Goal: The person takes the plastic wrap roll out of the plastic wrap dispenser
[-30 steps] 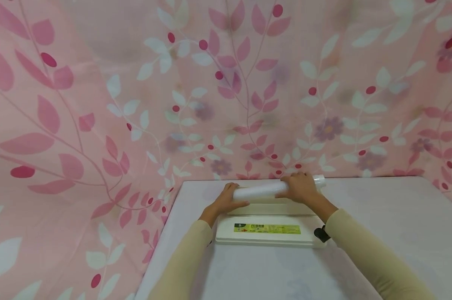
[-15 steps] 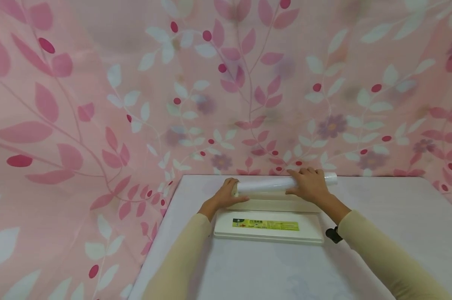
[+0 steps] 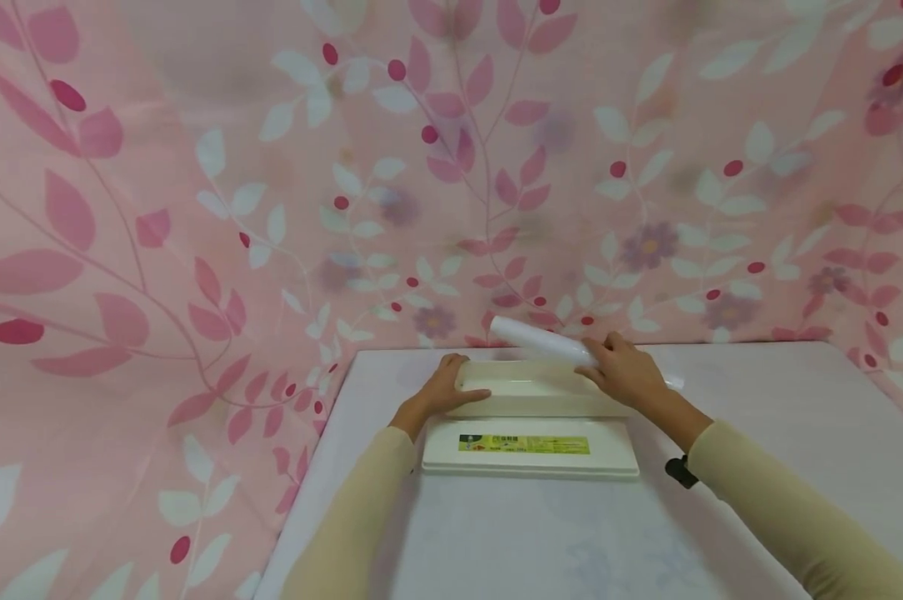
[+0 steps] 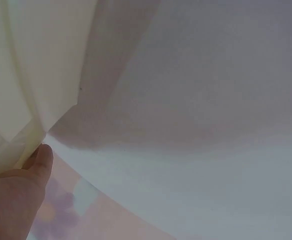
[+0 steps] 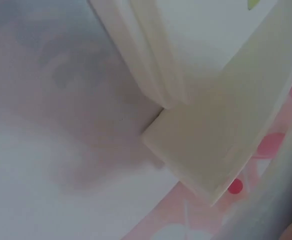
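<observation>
In the head view a cream plastic-wrap box [image 3: 537,406] lies open on the white table, its flat lid [image 3: 436,458] with a green label [image 3: 522,444] on the near side. My left hand [image 3: 440,387] grips the box's left end, thumb on the near wall; the left wrist view shows that thumb [image 4: 45,157] at the box's corner. A white roll of plastic wrap [image 3: 537,340] is held by my right hand [image 3: 627,373] near its right end. It slants above the trough, left end raised. In the right wrist view the roll [image 5: 266,205] runs beside the box [image 5: 206,135].
The white-covered table [image 3: 766,433] extends to both sides of the box. Pink floral cloth [image 3: 451,183] hangs right behind the table's back edge and along its left. A dark object [image 3: 680,472] shows under the right wrist.
The right hand has moved right with the roll. The roll's left end has come away from the left hand and swung up and back, uncovering the trough. The left hand stays on the box.
</observation>
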Demonstrator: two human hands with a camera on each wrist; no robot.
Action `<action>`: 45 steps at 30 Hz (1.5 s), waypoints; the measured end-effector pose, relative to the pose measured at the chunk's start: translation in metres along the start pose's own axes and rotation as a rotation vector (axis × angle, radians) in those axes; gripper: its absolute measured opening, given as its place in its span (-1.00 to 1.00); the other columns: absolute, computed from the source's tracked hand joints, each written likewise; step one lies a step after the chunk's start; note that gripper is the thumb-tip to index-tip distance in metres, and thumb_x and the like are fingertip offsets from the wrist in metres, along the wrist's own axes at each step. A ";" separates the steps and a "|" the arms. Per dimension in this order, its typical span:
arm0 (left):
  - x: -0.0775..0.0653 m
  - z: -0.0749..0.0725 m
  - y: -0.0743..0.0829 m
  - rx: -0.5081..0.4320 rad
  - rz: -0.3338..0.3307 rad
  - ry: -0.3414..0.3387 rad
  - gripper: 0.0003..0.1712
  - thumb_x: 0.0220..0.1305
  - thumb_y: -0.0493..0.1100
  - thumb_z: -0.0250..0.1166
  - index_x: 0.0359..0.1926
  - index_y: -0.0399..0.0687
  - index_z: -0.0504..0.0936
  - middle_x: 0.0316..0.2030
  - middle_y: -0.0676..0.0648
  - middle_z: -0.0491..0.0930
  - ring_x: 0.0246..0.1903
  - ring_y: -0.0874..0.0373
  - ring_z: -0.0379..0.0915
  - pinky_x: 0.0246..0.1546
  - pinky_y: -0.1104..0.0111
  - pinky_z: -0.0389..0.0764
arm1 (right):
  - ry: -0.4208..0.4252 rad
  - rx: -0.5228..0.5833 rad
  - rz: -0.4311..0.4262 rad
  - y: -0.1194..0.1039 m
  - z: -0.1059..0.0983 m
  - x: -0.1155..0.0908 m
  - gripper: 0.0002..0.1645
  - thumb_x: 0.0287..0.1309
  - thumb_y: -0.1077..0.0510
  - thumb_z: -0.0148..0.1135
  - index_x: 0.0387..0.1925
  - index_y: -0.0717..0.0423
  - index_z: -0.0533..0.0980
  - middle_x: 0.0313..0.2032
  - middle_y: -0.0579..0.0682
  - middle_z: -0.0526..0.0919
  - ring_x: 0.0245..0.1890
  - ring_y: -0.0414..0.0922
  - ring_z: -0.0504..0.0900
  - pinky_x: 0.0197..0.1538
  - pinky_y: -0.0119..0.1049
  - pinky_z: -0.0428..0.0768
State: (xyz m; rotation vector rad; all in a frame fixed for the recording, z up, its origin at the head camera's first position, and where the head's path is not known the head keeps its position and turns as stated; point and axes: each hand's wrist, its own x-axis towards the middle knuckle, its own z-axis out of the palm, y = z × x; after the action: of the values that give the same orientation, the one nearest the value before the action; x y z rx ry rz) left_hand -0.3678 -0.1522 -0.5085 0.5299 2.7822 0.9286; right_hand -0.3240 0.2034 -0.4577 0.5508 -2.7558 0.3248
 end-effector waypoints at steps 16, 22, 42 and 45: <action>0.002 0.001 -0.005 -0.006 -0.011 0.008 0.16 0.05 0.43 0.36 0.48 -0.07 0.14 0.47 -0.15 0.06 0.40 -0.07 0.17 0.43 0.01 0.22 | -0.013 0.139 0.059 0.011 -0.004 0.000 -0.31 0.39 -0.11 0.11 0.42 0.02 0.22 -0.26 0.32 0.61 -0.43 0.09 0.56 -0.46 -0.01 0.56; 0.001 0.003 -0.006 -0.017 0.001 0.013 0.14 0.06 0.39 0.39 0.47 -0.10 0.15 0.47 -0.16 0.07 0.39 -0.07 0.17 0.42 0.00 0.23 | -0.062 0.300 0.101 0.014 -0.004 -0.004 -0.28 0.50 -0.07 -0.06 0.51 0.12 0.07 0.00 0.45 0.60 -0.19 0.27 0.64 -0.15 0.25 0.56; 0.002 0.004 -0.007 -0.013 0.004 0.015 0.13 0.05 0.42 0.37 0.46 -0.08 0.17 0.46 -0.15 0.08 0.37 -0.05 0.20 0.41 0.02 0.25 | -0.060 0.366 0.179 0.023 -0.003 -0.017 0.14 0.10 -0.02 0.42 0.51 0.23 -0.03 0.01 0.50 0.52 -0.15 0.31 0.58 -0.20 0.26 0.58; 0.002 0.003 -0.006 -0.019 0.009 0.009 0.14 0.06 0.41 0.37 0.46 -0.10 0.16 0.46 -0.15 0.08 0.38 -0.06 0.20 0.41 0.01 0.25 | -0.053 0.346 0.186 0.022 -0.003 -0.019 0.07 0.18 0.01 0.34 0.51 0.22 -0.05 0.04 0.50 0.50 -0.12 0.34 0.56 -0.17 0.33 0.57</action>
State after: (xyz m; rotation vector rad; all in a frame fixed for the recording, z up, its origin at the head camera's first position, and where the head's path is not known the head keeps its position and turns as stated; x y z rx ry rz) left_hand -0.3703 -0.1544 -0.5152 0.5376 2.7790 0.9605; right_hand -0.3158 0.2308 -0.4646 0.3868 -2.8223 0.8532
